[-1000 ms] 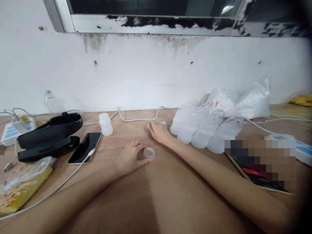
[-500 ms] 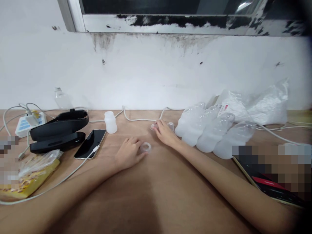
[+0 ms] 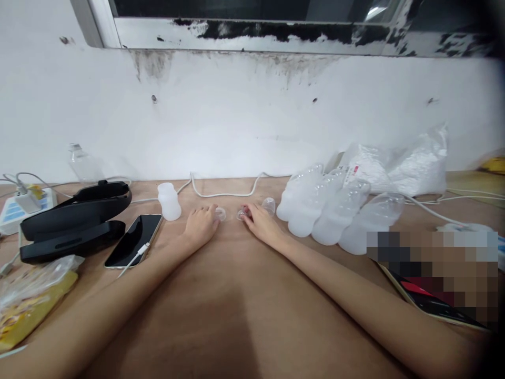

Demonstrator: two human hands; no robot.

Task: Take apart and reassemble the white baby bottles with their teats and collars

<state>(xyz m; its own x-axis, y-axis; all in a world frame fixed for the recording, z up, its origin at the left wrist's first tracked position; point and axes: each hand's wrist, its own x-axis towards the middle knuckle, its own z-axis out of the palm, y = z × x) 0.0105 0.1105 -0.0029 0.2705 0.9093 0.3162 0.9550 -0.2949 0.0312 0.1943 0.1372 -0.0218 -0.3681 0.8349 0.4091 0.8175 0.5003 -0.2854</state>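
From here I see a wooden tabletop (image 3: 193, 331), smooth and brown, with a cluster of frosted, waisted plastic bottles (image 3: 303, 218) on its right. The left hand (image 3: 200, 226) and right hand (image 3: 262, 223) lie apart, fingers bent; I can't tell whether either pair of fingertips is clamped. Left of the left hand, nearer it, a milky bottle (image 3: 169, 202) stands, long axis upright. Between the hands, a clear round piece (image 3: 221, 214) meets the left fingers' right side; a smaller clear piece (image 3: 240, 215) sits at the right fingertips' left.
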